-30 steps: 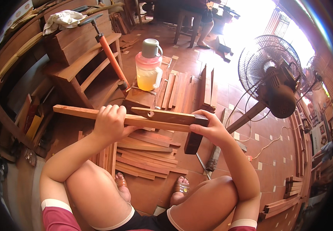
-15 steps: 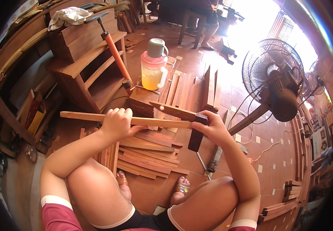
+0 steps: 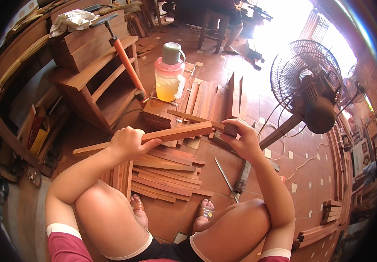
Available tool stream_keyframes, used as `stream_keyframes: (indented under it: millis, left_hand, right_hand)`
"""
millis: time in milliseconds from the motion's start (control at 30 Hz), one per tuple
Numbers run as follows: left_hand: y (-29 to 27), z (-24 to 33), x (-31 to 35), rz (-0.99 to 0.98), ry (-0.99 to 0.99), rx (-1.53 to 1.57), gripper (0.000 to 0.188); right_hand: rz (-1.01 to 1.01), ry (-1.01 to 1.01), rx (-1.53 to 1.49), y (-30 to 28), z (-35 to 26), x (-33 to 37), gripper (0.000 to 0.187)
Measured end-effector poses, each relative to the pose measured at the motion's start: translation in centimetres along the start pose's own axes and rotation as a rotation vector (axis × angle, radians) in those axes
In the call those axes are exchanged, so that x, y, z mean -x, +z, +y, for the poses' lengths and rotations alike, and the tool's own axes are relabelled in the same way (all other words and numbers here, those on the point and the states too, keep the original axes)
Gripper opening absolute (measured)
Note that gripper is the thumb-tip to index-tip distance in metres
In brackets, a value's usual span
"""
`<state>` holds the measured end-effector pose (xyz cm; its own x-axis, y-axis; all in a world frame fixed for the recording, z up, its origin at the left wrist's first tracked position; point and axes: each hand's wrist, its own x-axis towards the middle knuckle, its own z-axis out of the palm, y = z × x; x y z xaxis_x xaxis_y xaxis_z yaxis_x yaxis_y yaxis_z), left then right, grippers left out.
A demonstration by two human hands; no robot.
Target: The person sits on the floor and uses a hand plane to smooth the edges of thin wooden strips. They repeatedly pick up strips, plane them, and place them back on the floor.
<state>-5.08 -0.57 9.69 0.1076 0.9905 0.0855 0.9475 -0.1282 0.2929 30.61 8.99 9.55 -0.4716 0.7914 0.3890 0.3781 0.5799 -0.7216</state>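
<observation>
My left hand [image 3: 127,143] is closed round a long squared wooden strip [image 3: 179,132], which slants up to the right across my front. Between the thumb and fingers of my right hand [image 3: 244,139] is the dark stock of a wooden try square [image 3: 230,129]; its thin blade reaches left behind the strip's far end. The square's stock sits just right of that end, and whether they touch I cannot tell. Below the strip, a pile of curved wooden slats [image 3: 166,177] lies between my feet. Beyond it are more straight strips [image 3: 201,100].
A jug of yellow drink [image 3: 169,83] with a grey-green cup on top stands ahead. Left of it are an orange hand pump [image 3: 127,65] and a wooden cabinet [image 3: 81,83]. A fan [image 3: 308,87] stands right, near a metal ruler [image 3: 225,177]. Someone sits at the back.
The strip has turned in my left hand, its right end now higher and a broader side showing. The square has shifted off the strip's end and rotated, its stock now seen end-on.
</observation>
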Motion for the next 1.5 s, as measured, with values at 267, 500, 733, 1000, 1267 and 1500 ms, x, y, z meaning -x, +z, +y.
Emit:
stream_keyframes:
  millis: [267,500,733,1000,1267,1500]
  left_hand:
    - [0.4,-0.6,0.1,-0.056,-0.008,0.039,0.076]
    - [0.5,-0.2,0.0,-0.153,-0.017,0.082,0.081]
    - [0.9,0.2,0.0,-0.256,0.004,0.119,0.082]
    - [1.2,0.2,-0.4,-0.424,-0.027,0.267,0.08]
    - [1.6,-0.1,0.0,-0.393,0.004,0.166,0.083]
    - [1.3,0.6,0.1,-0.415,-0.015,0.217,0.078]
  right_hand:
    - [-0.014,0.077,-0.103,-0.4,-1.4,0.0,0.038]
    - [-0.008,0.401,-0.658,-1.3,-1.1,-0.3,0.037]
    - [-0.116,0.437,-0.845,-0.8,-1.9,0.3,0.032]
    - [-0.194,0.407,-0.691,-0.5,-1.3,0.5,0.038]
    - [-0.367,0.391,-0.572,-0.6,-2.2,0.1,0.038]
    - [-0.407,0.403,-0.566,-0.8,-1.9,0.3,0.038]
